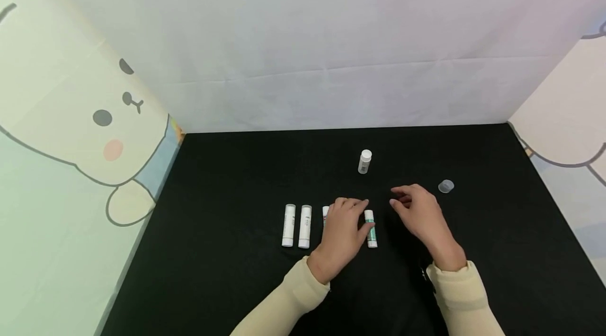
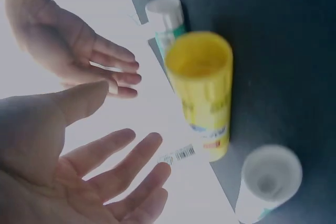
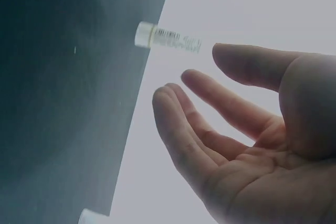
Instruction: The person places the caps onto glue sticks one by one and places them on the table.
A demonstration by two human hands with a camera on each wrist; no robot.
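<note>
My left hand (image 1: 345, 231), fingers spread and relaxed, hovers over a row of glue sticks. At its thumb lies a green-and-white glue stick (image 1: 371, 228); another white-and-green stick (image 1: 325, 211) shows partly beside its knuckles. A yellow glue stick (image 2: 202, 98) appears in the left wrist view but is hidden by the hand in the head view. My right hand (image 1: 421, 217) is held off to the right, fingers loosely bent, with nothing in it. Beyond its fingertips stands a clear-bodied glue stick (image 3: 173, 39) with a white cap and a barcode label.
Two white glue sticks (image 1: 296, 225) lie side by side at the left of the row. A small translucent cup-like piece (image 1: 446, 186) sits on the right. The black tabletop (image 1: 227, 178) meets a pale cloth wall (image 1: 331, 94) at the back.
</note>
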